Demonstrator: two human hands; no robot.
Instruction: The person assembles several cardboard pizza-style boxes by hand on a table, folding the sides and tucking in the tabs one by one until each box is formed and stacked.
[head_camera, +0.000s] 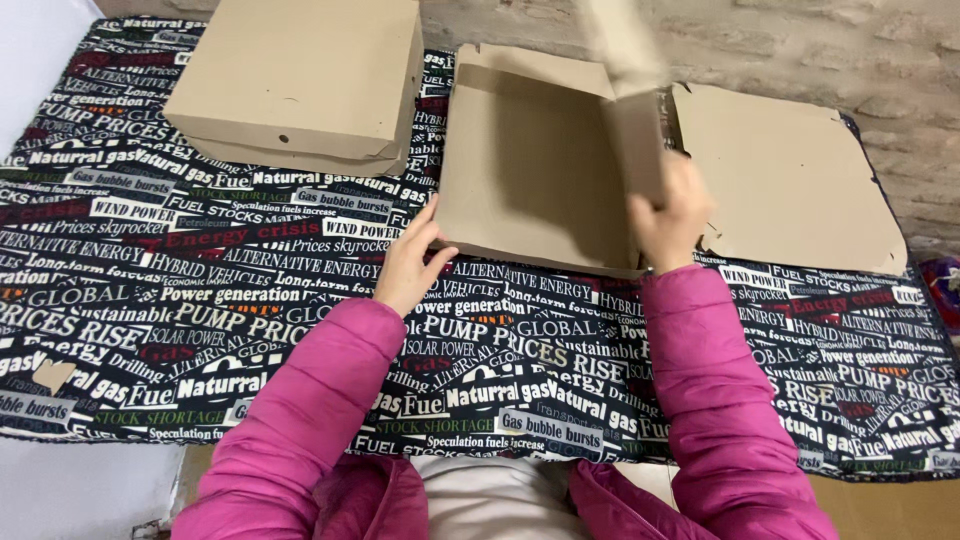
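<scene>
Where brick wall (800, 50) rises, printed cloth (200, 300) spreads.

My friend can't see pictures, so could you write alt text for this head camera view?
A person in pink sleeves folds a flat brown cardboard box on a table covered with a dark printed cloth: left hand steadies its edge, right hand lifts a side flap. A finished box sits behind left.

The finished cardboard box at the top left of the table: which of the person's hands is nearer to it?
Left. The left hand rests at the near left corner of the half-folded box, just below and right of the finished box. The right hand grips a flap on the far side.
</scene>
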